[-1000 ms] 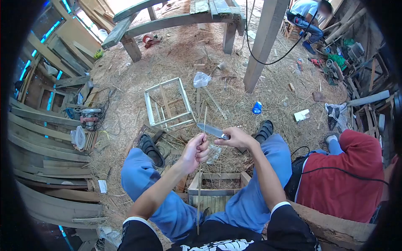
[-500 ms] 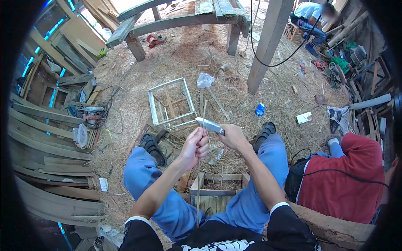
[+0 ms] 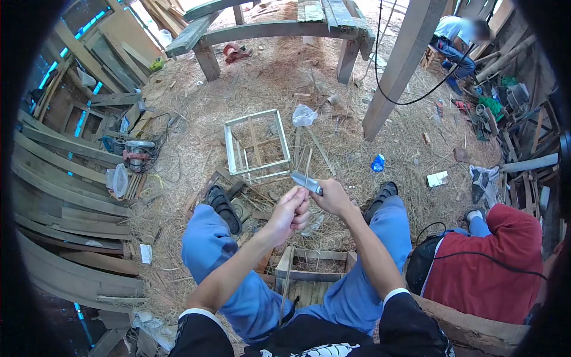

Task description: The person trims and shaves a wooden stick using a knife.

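My left hand [image 3: 289, 214] is closed around a thin wooden strip [image 3: 287, 276]. The strip runs from my lap up past my fist, tilted a little to the right at its top. My right hand [image 3: 333, 197] grips a knife [image 3: 303, 181] with a broad grey blade pointing left. The blade crosses the strip just above my left fist and appears to touch it. Most of the knife's handle is hidden in my right fist. Between my legs stands a low slatted wooden frame [image 3: 310, 276].
A pale wooden frame [image 3: 229, 149] lies ahead on the shaving-strewn floor. A workbench [image 3: 279, 31] and a post [image 3: 398, 71] stand beyond. A person in red [image 3: 482, 268] sits close on my right, another person [image 3: 455, 44] farther back. Planks [image 3: 71, 208] line the left; a circular saw [image 3: 137, 156] lies nearby.
The knife and my right hand have come down the strip, closer to my left fist. The strip's top leans more to the right. The whole view has shifted slightly.
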Available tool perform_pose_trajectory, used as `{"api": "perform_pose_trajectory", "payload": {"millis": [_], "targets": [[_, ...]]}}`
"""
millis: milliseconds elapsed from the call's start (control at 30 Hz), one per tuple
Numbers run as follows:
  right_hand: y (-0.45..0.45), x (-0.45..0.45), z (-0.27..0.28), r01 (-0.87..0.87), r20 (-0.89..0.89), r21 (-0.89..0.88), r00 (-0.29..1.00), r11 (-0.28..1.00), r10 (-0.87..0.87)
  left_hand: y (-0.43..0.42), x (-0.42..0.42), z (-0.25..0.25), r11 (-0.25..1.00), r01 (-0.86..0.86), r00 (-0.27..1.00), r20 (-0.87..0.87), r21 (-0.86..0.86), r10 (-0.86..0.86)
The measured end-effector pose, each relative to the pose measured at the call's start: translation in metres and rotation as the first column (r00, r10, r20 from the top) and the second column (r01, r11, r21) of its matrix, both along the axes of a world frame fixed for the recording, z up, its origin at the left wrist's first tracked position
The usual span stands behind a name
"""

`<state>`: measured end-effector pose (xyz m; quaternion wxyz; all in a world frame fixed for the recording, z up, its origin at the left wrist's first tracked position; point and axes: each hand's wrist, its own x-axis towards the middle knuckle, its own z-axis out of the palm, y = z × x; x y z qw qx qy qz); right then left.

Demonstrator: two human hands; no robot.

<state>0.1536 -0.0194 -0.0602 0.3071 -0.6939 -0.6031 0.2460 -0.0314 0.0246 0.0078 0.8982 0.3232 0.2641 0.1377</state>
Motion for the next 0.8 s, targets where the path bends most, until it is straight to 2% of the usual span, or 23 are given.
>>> {"api": "perform_pose_trajectory", "payload": {"millis": [67,167,300,400,600,800], "targets": [[-0.001,0.002,0.000,-0.052,0.007,-0.041,0.999,0.998,0.053,-0.004,-0.001,-0.005,0.999,0.037,0.999,-0.013,0.004,-0.037],[-0.006,0.012,0.011,-0.049,0.046,0.028,0.998,0.998,0.048,-0.013,-0.002,-0.007,0.994,0.105,0.994,-0.008,-0.010,-0.106],[-0.011,0.031,0.011,-0.061,0.278,-0.002,0.959,0.998,0.059,-0.023,0.003,-0.012,0.995,0.100,0.994,-0.048,0.014,-0.099],[-0.014,0.027,0.005,-0.008,0.353,0.087,0.935,0.996,-0.024,-0.024,0.005,-0.015,0.997,0.077,0.995,-0.059,0.009,-0.077],[-0.006,0.018,-0.003,0.130,0.342,0.413,0.895,0.901,-0.286,-0.030,0.013,-0.012,0.999,-0.037,0.998,-0.045,0.019,0.038],[-0.009,0.021,-0.001,0.023,0.190,0.250,0.979,0.968,-0.072,-0.032,0.020,-0.016,0.999,-0.006,0.998,-0.058,0.035,0.008]]}}
